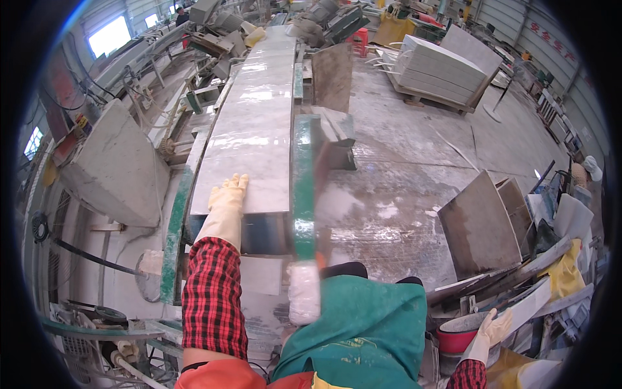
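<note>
A long pale marble slab [256, 117] lies on a green-framed machine bed [303, 168] running away from me. My left hand [228, 198], in a cream rubber glove with a red plaid sleeve, rests flat on the slab's near end, fingers together. My right hand [494, 329], gloved the same way, hangs out to the lower right with fingers spread, holding nothing, just above a grey bucket rim [463, 323]. A green apron [359, 324] covers my front.
A large grey stone block [116, 162] leans at the left. Stone offcuts [478, 227] stand at the right over a wet concrete floor [395, 162]. Stacked slabs on a pallet [440, 68] sit further back. A red basin [453, 340] is below my right hand.
</note>
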Available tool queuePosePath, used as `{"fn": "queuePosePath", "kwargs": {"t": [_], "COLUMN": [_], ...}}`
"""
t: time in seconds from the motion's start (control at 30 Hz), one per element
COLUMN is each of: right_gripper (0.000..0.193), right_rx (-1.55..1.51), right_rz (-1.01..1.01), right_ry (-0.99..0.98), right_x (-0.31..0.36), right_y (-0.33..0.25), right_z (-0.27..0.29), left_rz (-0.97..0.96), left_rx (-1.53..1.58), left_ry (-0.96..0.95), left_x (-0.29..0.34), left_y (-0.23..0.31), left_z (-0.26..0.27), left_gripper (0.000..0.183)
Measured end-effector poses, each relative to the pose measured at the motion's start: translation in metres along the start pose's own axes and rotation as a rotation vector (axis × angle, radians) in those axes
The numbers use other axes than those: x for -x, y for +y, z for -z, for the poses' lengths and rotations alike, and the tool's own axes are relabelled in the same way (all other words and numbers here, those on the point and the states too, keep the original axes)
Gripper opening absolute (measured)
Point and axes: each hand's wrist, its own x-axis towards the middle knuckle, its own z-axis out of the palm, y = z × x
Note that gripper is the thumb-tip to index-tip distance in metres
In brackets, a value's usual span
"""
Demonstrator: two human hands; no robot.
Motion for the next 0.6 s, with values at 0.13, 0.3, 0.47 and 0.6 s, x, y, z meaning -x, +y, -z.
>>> {"fn": "queuePosePath", "kwargs": {"t": [0.13,0.3,0.47,0.6], "right_gripper": [0.063,0.071,0.057,0.048], "right_rx": [-0.152,-0.009,-0.3,-1.175], "right_rz": [-0.136,-0.357,-0.396,-0.846], "right_ry": [-0.153,-0.422,-0.565,-0.416], "right_x": [-0.019,-0.06,-0.057,-0.038], "right_y": [-0.004,0.036,0.049,0.028], "right_z": [0.016,0.017,-0.005,0.005], "left_rz": [-0.071,-0.029,-0.256,-0.205], "left_rx": [0.033,0.216,0.619,0.823], "left_ry": [0.089,0.407,0.859,0.835], "left_x": [0.017,0.051,0.104,0.112], "left_y": [-0.004,0.002,0.015,0.026], "left_z": [0.005,-0.011,-0.066,-0.105], "left_gripper": [0.096,0.088,0.062,0.037]}}
